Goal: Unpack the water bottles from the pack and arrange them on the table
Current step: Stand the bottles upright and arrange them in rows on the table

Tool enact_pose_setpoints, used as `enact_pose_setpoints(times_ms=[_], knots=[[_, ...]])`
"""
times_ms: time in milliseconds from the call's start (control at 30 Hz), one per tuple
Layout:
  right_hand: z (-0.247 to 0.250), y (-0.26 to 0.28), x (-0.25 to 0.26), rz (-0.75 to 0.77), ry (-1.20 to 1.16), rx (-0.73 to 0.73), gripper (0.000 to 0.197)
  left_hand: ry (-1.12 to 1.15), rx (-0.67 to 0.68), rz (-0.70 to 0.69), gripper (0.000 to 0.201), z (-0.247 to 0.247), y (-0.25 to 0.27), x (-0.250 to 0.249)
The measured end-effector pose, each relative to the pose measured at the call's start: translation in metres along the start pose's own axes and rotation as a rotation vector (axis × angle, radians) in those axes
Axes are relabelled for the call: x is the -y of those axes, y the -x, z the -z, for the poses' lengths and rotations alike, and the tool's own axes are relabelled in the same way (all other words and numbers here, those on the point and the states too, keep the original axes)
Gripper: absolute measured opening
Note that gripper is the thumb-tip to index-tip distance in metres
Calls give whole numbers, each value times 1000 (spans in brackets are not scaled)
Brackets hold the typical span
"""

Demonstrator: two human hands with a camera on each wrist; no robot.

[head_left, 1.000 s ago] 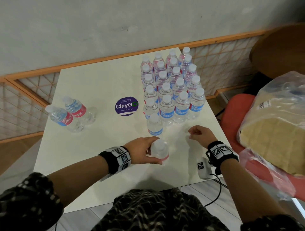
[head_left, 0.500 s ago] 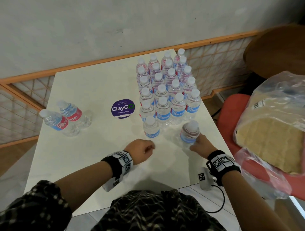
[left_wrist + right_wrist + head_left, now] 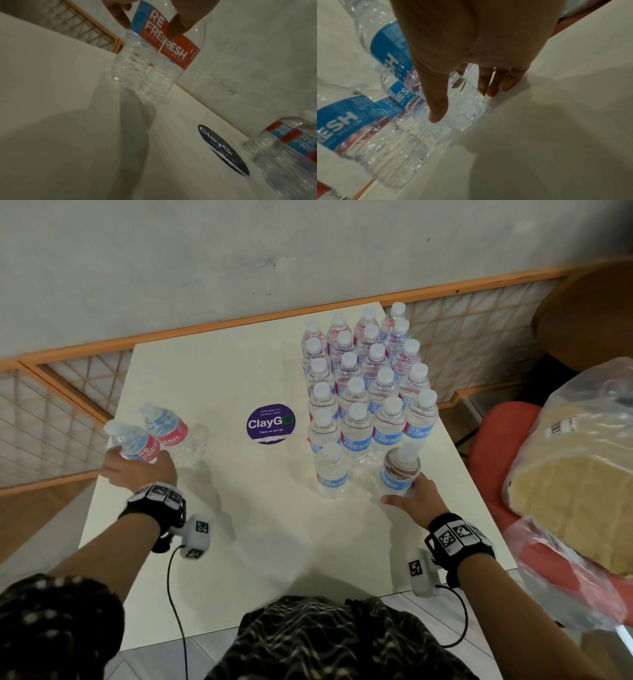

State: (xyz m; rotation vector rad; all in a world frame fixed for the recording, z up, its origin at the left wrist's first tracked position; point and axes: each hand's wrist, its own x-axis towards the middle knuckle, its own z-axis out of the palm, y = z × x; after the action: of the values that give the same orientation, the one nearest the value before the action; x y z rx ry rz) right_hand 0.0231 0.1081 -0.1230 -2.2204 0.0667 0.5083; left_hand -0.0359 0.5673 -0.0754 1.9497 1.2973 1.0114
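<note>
Head view. Left hand [image 3: 137, 470], at left of frame, fingers curled round a red-labelled bottle [image 3: 135, 441] beside a second one [image 3: 171, 433]. Right hand [image 3: 416, 496], lower right of centre, grips a blue-labelled bottle [image 3: 399, 474] — standing on the white table [image 3: 212, 378] just below the block of upright bottles [image 3: 366, 385].
</note>
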Motion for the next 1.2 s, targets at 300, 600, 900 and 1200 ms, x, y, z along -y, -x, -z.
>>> enact_pose_setpoints(times_ms=[300,600,900,1200], knots=[[-4,-2,-2,-43,-1,-13,79,133,113,-410,78,-13,6,-43],[-6,-5,-5,-45,-20,-24,82,-79,321,-152,52,-21,-22,-67],[-7,-5,16,33,23,-46,67,-149,798,-503,29,9,13,-98],[-7,-7,17,40,27,-33,68,-162,1393,-593,52,22,66,-112]])
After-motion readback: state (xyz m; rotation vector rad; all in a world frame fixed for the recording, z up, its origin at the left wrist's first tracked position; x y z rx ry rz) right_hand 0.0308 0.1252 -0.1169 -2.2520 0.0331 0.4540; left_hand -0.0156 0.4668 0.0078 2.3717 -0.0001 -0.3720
